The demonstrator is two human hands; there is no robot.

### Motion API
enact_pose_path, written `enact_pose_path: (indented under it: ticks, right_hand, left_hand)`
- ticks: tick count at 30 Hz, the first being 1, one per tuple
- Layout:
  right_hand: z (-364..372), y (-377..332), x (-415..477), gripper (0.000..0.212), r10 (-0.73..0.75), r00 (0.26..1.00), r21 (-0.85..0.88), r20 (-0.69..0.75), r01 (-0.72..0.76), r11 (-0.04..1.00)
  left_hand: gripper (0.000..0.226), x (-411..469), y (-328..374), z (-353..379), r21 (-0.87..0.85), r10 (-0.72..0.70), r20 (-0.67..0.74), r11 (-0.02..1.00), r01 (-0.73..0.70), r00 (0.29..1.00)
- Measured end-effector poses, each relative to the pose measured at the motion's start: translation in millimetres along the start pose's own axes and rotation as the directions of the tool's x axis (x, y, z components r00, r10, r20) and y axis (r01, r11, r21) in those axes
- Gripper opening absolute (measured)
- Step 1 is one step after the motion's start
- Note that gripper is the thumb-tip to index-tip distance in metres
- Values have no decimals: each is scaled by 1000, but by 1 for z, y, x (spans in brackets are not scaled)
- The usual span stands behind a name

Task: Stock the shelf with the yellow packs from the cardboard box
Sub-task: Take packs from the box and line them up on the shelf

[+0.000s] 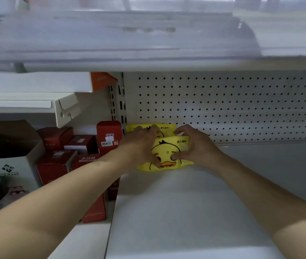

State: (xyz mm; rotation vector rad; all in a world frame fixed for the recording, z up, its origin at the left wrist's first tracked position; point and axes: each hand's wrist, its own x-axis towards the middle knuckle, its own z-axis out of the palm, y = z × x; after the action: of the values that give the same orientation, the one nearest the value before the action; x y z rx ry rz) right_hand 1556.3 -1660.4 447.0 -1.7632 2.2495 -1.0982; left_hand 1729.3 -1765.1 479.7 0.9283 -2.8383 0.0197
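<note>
Two yellow packs with a duck drawing stand at the back left of the white shelf [185, 202], against the pegboard. The front yellow pack [167, 152] leans slightly and is held from both sides. My left hand [139, 144] grips its left edge, with fingers reaching over the top. My right hand [195, 146] grips its right edge, thumb on the front face. The rear yellow pack [165, 128] stands just behind, mostly hidden by the front pack and my hands. The cardboard box with the packs is not in view.
Red boxes [109, 135] crowd the neighbouring shelf bay on the left, beside an open white carton [11, 165]. A perforated back panel [223, 105] closes the rear. An upper shelf [148, 62] hangs low overhead. Bare shelf surface stretches right of and in front of the packs.
</note>
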Motion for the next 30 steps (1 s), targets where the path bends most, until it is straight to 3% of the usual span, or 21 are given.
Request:
enact_pose_path:
  ticks: [7, 14, 20, 26, 30]
  right_hand:
    - [26, 3, 42, 77, 3, 991, -111, -132, -18, 994]
    - [43, 3, 55, 72, 26, 981, -189, -193, -63, 980]
    - [35, -12, 39, 84, 109, 964, -286, -244, -179, 941]
    - [6, -39, -9, 79, 176, 972, -311, -156, -217, 925]
    - [-17, -70, -54, 81, 204, 978, -399, -43, -204, 894]
  left_hand:
    - [91, 39, -16, 18, 374, -43, -207, 920, 119, 977]
    - [72, 46, -21, 31, 414, -46, -345, 889, 196, 937]
    - [70, 39, -16, 25, 325, -23, -359, 934, 148, 933]
    - [84, 0, -11, -3, -15, -65, -258, 998, 63, 964]
    - [84, -43, 2, -22, -201, -157, -164, 972, 123, 974]
